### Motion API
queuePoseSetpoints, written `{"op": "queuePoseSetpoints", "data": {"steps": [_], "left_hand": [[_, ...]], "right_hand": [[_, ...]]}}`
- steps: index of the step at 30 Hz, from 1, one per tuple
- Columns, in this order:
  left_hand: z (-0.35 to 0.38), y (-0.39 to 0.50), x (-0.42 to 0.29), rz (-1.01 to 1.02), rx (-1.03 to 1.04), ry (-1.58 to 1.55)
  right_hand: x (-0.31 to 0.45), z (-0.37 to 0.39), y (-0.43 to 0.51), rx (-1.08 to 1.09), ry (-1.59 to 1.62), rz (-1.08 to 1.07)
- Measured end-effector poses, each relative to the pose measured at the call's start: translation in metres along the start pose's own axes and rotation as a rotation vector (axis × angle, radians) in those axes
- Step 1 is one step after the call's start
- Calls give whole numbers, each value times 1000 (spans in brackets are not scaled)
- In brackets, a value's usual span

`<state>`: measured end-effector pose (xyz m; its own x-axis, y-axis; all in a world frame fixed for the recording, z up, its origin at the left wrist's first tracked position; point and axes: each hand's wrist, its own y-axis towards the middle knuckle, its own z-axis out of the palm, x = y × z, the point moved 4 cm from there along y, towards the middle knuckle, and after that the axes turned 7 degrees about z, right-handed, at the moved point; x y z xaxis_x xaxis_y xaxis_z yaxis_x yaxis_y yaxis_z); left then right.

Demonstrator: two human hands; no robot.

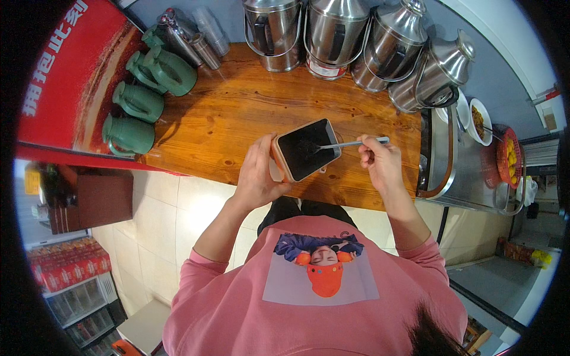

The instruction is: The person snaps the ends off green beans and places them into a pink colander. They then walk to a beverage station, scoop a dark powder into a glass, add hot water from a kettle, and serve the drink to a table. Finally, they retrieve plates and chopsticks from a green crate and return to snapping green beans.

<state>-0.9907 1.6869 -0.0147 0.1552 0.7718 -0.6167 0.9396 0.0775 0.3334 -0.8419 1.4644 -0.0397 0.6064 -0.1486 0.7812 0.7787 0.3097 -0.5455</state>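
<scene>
An orange-cased rectangular container with dark contents [299, 155] is tilted above the wooden tabletop [231, 124]. My left hand [259, 173] grips its left side, thumb near the lower corner and fingers along the upper edge. Between the fingertips of my right hand [380, 162] is the handle of a metal utensil [352, 143], probably a fork or spoon. Its far end reaches over the dark surface, where the tip is hard to make out. I cannot tell whether the container's underside touches the table.
Several green pitchers [139, 136] stand at the left, near metal shakers [205, 51] and stacked clear cups [211, 31]. Large lidded steel pots [278, 40] line the back. On the right, a metal cart [472, 171] holds white bowls [484, 133] and a red basket [502, 155] of yellow fruit.
</scene>
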Motion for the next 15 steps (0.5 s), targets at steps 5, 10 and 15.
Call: {"op": "queuePoseSetpoints", "data": {"steps": [5,10,15], "left_hand": [[0,1,1,8,-13,10],[-1,1,4,7,-14,36],[0,1,6,8,9,3]], "right_hand": [[-2,1,1,13,23,8],[-3,0,4,7,25,14],[-5,-1,6,-3,17,7]]}}
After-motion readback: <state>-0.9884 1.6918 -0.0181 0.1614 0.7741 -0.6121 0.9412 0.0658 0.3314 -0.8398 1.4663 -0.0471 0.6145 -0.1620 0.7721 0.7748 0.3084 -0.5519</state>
